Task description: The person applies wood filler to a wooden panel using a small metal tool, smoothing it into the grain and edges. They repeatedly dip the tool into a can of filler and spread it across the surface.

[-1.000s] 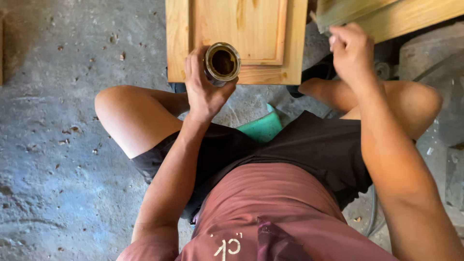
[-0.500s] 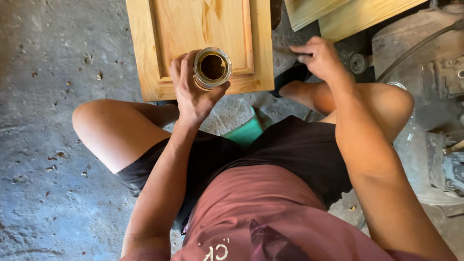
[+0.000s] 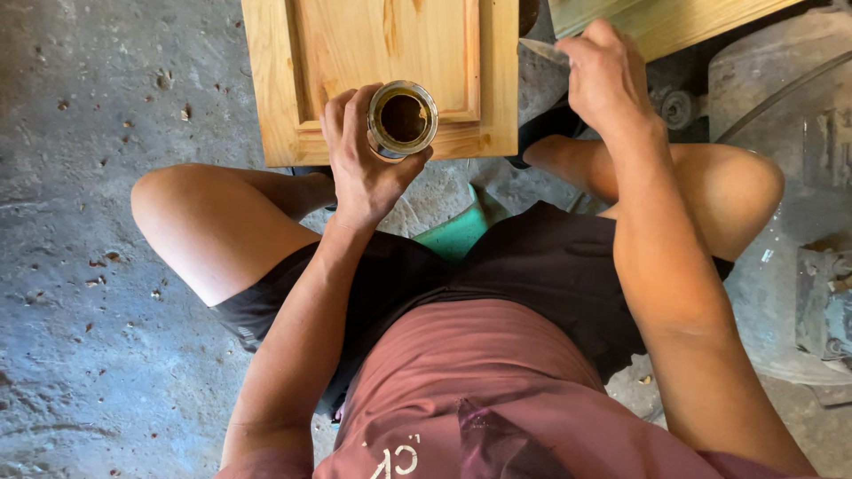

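the left hand [image 3: 364, 164] has its grip closed around a small round metal tin [image 3: 402, 120] with its lid off, fingers wrapped up the near side and thumb on the other. dark brown liquid shows inside. the tin hangs in the air over the near edge of a pale pine cabinet door with a raised centre panel [image 3: 382, 53], which lies flat on the grey, pitted concrete floor [image 3: 98, 266] between the person's knees.

the right hand [image 3: 608, 75] is curled shut on a thin grey tool [image 3: 543, 51], whose narrow pointed end pokes out leftward past the door's right edge. whether it is a blade or a brush handle cannot be told. a second piece of pale wood [image 3: 674, 22] lies at the top right, and a grey metal machine body [image 3: 790, 177] sits just beside the right knee. a green block [image 3: 461, 232] shows under the person, against the black shorts [image 3: 550, 266].

to handle this well, the tin looks best kept level, since it is open and directly above bare wood where a drip would mark the grain. a firmer hold low on the tin would leave the mouth free. bringing the tool tip straight down into the middle of the opening, not along the rim, seems the tidy way to load it.
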